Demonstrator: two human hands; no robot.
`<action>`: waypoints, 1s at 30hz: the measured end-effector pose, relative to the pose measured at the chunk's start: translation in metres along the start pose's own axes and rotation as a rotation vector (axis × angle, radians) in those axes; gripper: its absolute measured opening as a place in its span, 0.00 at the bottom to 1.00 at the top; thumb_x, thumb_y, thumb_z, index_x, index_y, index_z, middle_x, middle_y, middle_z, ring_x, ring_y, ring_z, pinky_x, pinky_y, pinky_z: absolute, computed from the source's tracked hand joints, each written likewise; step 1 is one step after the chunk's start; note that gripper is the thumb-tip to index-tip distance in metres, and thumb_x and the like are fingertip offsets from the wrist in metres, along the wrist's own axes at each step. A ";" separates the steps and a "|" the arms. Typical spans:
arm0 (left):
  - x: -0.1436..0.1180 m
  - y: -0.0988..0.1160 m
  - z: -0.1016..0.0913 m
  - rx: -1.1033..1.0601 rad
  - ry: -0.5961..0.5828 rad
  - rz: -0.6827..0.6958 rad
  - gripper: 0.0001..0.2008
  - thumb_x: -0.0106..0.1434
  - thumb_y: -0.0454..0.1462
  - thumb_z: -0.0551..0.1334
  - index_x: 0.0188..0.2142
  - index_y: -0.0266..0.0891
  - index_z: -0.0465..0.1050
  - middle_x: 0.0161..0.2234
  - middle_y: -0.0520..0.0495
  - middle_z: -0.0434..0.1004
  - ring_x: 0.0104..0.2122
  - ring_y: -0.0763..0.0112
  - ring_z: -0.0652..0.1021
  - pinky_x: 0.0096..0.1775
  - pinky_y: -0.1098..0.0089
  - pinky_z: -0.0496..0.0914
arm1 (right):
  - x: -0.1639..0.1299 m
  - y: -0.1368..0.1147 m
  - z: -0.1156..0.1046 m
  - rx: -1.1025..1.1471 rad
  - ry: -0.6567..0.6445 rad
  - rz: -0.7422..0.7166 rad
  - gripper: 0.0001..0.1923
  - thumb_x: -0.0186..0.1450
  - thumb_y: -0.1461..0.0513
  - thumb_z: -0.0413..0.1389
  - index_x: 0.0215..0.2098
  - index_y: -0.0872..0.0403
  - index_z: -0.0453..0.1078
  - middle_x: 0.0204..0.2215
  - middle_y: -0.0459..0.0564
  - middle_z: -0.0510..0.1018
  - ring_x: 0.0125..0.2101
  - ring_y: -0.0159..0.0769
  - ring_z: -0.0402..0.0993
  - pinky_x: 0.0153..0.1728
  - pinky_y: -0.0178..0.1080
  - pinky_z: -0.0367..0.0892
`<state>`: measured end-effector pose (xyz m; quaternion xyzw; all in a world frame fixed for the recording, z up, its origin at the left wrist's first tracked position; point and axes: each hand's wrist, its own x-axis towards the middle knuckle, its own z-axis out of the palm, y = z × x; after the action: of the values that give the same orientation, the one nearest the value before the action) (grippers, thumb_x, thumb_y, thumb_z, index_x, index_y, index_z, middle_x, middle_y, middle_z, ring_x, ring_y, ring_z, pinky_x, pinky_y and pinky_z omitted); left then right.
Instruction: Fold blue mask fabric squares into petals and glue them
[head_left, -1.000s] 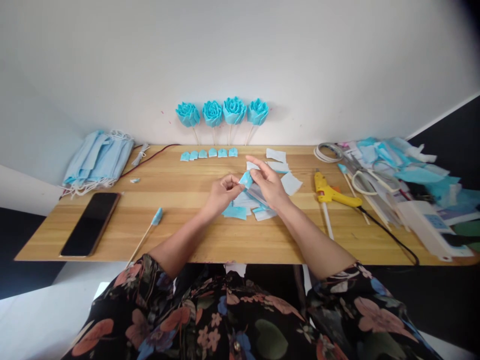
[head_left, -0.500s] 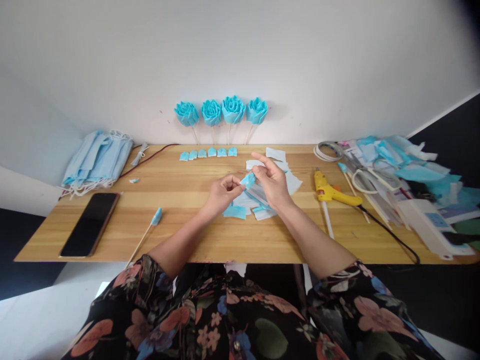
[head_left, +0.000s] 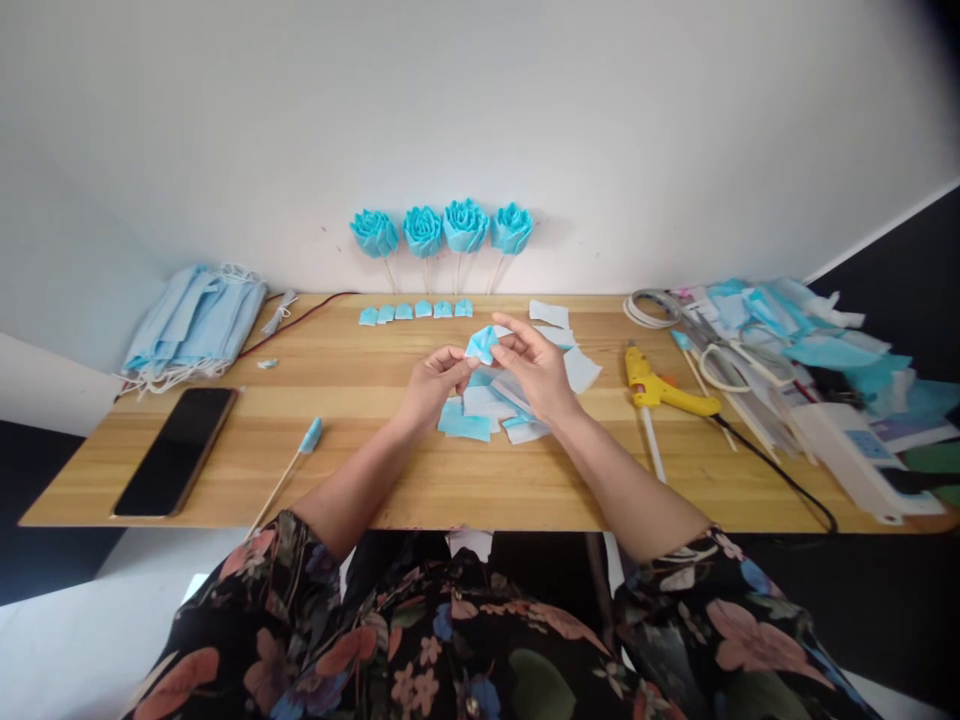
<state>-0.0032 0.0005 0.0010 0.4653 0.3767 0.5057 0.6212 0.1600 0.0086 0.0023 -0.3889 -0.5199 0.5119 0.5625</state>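
Between my two hands is a small folded piece of blue mask fabric (head_left: pixel 481 344). My left hand (head_left: pixel 437 380) pinches its lower left edge, and my right hand (head_left: pixel 534 368) grips its right side with thumb and fingers. Loose blue and white fabric pieces (head_left: pixel 466 422) lie on the table beneath and beside my hands, partly hidden by them. Behind, a row of several folded blue petals (head_left: pixel 405 311) lies flat. Several blue fabric roses (head_left: pixel 466 226) on sticks lean against the wall.
At the left are stacked face masks (head_left: pixel 196 322), a phone (head_left: pixel 175 452) and a blue-tipped stick (head_left: pixel 289 470). A yellow glue gun (head_left: pixel 660 385), tape roll (head_left: pixel 654 308), scissors (head_left: pixel 739 366), fabric scraps (head_left: pixel 817 335) and a white power strip (head_left: pixel 847 455) occupy the right.
The fabric piece has turned and moved slightly up and left, now showing a pointed fold. My right index finger has come down from its raised position onto the piece.
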 end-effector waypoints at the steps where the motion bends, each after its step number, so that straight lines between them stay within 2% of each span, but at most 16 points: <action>1: 0.000 0.000 0.000 0.008 -0.017 -0.005 0.18 0.51 0.48 0.71 0.28 0.37 0.70 0.17 0.57 0.65 0.19 0.80 0.64 0.26 0.74 0.59 | 0.000 0.000 0.000 -0.009 0.017 -0.008 0.29 0.56 0.52 0.67 0.54 0.47 0.72 0.30 0.44 0.78 0.33 0.33 0.73 0.40 0.39 0.72; 5: 0.001 0.001 -0.001 0.003 -0.012 0.008 0.20 0.53 0.51 0.70 0.30 0.37 0.71 0.19 0.56 0.67 0.21 0.80 0.65 0.27 0.73 0.60 | 0.000 -0.001 -0.001 -0.070 0.097 -0.048 0.25 0.57 0.54 0.66 0.52 0.49 0.74 0.27 0.42 0.75 0.30 0.30 0.71 0.35 0.36 0.69; 8: 0.002 0.002 0.000 -0.015 0.014 0.026 0.21 0.52 0.51 0.70 0.34 0.37 0.72 0.19 0.56 0.67 0.21 0.79 0.65 0.27 0.73 0.61 | -0.001 -0.001 0.000 -0.096 0.073 -0.051 0.24 0.59 0.55 0.64 0.53 0.49 0.73 0.27 0.42 0.75 0.29 0.31 0.71 0.35 0.37 0.68; 14: -0.002 0.006 0.002 0.075 0.024 0.024 0.18 0.53 0.46 0.70 0.23 0.37 0.67 0.18 0.56 0.64 0.22 0.79 0.64 0.28 0.73 0.61 | -0.003 0.001 0.003 -0.108 0.044 -0.039 0.24 0.59 0.53 0.64 0.52 0.50 0.74 0.26 0.42 0.74 0.29 0.31 0.71 0.36 0.38 0.70; 18: -0.003 0.006 0.002 0.087 0.030 0.023 0.17 0.53 0.46 0.69 0.23 0.38 0.66 0.18 0.55 0.64 0.21 0.78 0.64 0.28 0.73 0.61 | -0.002 0.002 0.004 -0.059 0.055 -0.019 0.22 0.62 0.50 0.61 0.51 0.50 0.74 0.29 0.44 0.76 0.30 0.32 0.72 0.38 0.39 0.71; 21: -0.003 0.005 0.003 0.109 0.019 0.022 0.16 0.54 0.46 0.68 0.23 0.38 0.67 0.17 0.55 0.65 0.21 0.78 0.64 0.28 0.73 0.60 | -0.001 0.004 0.004 -0.060 0.015 -0.016 0.25 0.59 0.50 0.64 0.52 0.49 0.74 0.30 0.44 0.76 0.32 0.32 0.72 0.38 0.38 0.70; 26: -0.003 0.005 0.005 0.148 -0.007 0.039 0.16 0.54 0.45 0.68 0.22 0.37 0.66 0.18 0.55 0.64 0.20 0.79 0.63 0.27 0.73 0.58 | 0.000 0.006 0.004 -0.112 0.052 -0.049 0.23 0.58 0.52 0.64 0.50 0.50 0.75 0.26 0.42 0.72 0.28 0.30 0.68 0.33 0.36 0.68; 30: -0.004 0.005 0.006 0.165 -0.021 0.038 0.17 0.54 0.45 0.68 0.21 0.37 0.66 0.18 0.55 0.63 0.20 0.79 0.63 0.26 0.73 0.58 | 0.000 0.003 0.003 -0.075 0.055 -0.034 0.22 0.60 0.51 0.62 0.51 0.50 0.75 0.25 0.42 0.69 0.28 0.30 0.68 0.34 0.37 0.68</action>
<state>-0.0003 -0.0046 0.0076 0.5274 0.4016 0.4796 0.5750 0.1563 0.0089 -0.0002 -0.4148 -0.5296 0.4718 0.5700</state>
